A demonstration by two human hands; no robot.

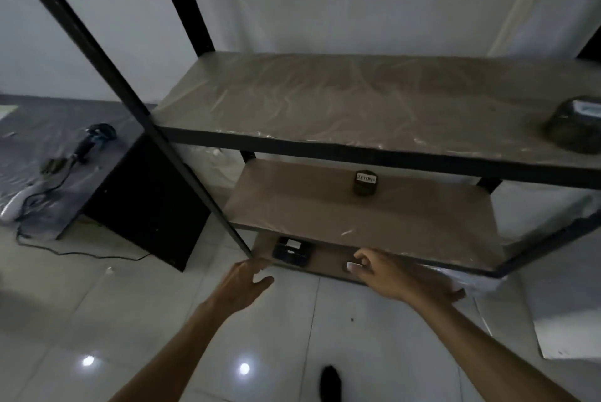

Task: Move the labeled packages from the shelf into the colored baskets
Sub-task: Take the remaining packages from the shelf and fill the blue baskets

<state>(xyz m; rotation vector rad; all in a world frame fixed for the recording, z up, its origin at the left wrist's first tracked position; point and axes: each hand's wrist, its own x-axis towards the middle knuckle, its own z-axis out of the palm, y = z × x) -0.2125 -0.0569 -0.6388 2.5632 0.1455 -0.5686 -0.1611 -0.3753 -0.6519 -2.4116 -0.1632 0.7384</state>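
On the shelf three packages remain, top, middle and bottom, no baskets visible, while left hand and right hand reach low, fingers loose and holding nothing

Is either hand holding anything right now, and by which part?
Left hand holds nothing. Right hand reaches a small white-labelled package on the bottom shelf; any grip cannot be told.

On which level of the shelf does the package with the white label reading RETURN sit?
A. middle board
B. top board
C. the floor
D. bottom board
A: the RETURN package stands alone on the middle board, below the plastic-covered top board and above the bottom board.
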